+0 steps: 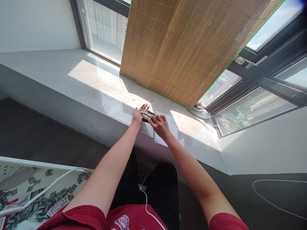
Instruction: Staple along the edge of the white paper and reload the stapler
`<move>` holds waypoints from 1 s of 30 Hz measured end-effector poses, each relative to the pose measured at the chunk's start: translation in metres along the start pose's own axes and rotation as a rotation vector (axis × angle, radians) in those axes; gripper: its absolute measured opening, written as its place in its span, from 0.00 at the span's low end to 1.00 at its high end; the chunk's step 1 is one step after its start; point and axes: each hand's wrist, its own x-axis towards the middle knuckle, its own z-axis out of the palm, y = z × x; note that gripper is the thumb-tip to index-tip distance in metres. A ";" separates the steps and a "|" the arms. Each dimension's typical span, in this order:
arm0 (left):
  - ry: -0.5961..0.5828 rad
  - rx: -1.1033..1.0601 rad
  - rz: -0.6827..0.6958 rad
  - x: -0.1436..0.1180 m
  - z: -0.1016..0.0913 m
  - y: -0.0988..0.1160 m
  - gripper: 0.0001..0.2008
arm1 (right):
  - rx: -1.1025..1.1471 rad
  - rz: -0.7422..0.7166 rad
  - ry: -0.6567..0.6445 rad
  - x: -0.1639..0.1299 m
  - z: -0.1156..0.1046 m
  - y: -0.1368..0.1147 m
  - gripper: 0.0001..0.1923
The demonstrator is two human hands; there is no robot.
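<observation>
In the head view, both arms reach up the middle of the frame to a pale stone windowsill [79, 76], and the hands meet just above the centre. The left hand [139, 115] lies open, fingers spread and palm against the sill, touching the near end of a small black tool [146, 117], possibly a stapler, though it is too small to name with confidence. The right hand [160, 125] is curled over the same tool from the right, fingers closed on its dark body. The tool sits at the left edge of a white sheet of paper [168, 134] that lies flat on the sill and overhangs its front edge slightly.

Judged from this, the work goes best if the open left hand keeps the tool steady while the right hand presses straight down, so that the paper does not slide toward the edge.

A bamboo blind [187, 48] hangs over the window in the upper centre. At the lower left, a white tray [14, 161] holds many small grey pieces [43, 204], with a white cable [48, 188] lying across it.
</observation>
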 end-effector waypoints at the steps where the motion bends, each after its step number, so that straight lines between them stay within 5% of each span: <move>1: -0.007 -0.008 0.000 0.000 0.000 0.000 0.30 | 0.008 0.008 0.002 -0.001 0.000 0.000 0.24; 12: -0.011 -0.044 0.012 0.009 -0.005 -0.002 0.29 | 0.084 0.115 0.072 -0.011 -0.003 0.005 0.22; 18: -0.027 0.004 -0.006 0.002 -0.001 0.001 0.31 | 0.195 0.645 0.438 -0.042 -0.004 0.021 0.14; 23: -0.229 0.035 -0.090 -0.007 0.008 0.007 0.35 | 0.511 0.952 0.443 -0.072 0.018 0.040 0.18; 27: -0.288 0.012 -0.109 -0.012 0.013 0.011 0.39 | 0.367 0.922 0.405 -0.072 0.023 0.037 0.20; 30: -0.283 0.056 -0.131 -0.015 0.017 0.011 0.39 | 0.250 0.699 0.467 -0.045 0.017 0.018 0.19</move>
